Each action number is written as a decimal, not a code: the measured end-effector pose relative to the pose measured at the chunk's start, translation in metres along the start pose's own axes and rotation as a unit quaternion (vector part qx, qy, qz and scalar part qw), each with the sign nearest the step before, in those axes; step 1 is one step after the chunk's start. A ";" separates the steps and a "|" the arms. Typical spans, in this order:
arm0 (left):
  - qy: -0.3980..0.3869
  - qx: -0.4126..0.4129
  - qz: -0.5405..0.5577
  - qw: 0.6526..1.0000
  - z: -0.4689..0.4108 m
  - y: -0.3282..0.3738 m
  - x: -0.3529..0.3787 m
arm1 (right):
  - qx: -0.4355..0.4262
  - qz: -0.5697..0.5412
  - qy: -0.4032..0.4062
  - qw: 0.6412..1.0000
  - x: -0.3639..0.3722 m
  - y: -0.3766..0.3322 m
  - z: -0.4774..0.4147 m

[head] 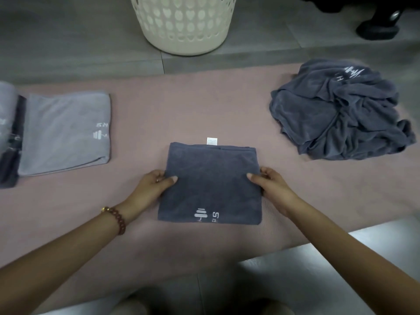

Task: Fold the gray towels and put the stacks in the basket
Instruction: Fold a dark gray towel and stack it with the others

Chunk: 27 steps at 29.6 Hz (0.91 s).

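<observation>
Pinching the folded gray towel [211, 183] by its two sides — left hand [151, 186] and right hand [271, 189], thumbs on top — in the middle of the pink mat [181, 110]. Best to lift both sides together, keep flat, set square on the stack [66, 130] at left.

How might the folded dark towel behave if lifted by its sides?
Probably floppy: the folded dark towel is soft cloth, so it may sag. Its layers might slide apart, as the left hand and right hand pinch only edges.
</observation>
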<state>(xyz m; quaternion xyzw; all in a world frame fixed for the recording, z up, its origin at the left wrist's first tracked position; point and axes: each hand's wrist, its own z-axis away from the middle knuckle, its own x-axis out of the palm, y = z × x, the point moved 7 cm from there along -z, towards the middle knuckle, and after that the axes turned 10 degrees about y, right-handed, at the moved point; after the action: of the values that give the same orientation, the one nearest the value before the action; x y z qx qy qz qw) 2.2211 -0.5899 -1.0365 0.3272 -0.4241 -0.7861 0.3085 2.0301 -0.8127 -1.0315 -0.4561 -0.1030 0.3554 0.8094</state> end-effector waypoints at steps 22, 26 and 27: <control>0.087 0.429 -0.424 0.793 -0.027 0.056 0.043 | -0.482 0.460 0.124 0.735 0.053 -0.064 -0.015; -0.012 0.429 -0.523 0.736 0.000 0.007 0.067 | -0.443 0.576 -0.004 0.687 0.061 -0.014 -0.012; -0.006 0.417 -0.522 0.744 0.006 -0.001 0.065 | -0.424 0.577 0.006 0.698 0.053 -0.006 -0.012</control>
<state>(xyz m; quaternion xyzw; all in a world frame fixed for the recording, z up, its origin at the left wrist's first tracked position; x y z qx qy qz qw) 2.1775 -0.6366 -1.0514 0.5890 -0.4744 -0.5711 -0.3191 2.0772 -0.7867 -1.0420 -0.7226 0.0452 0.6691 0.1675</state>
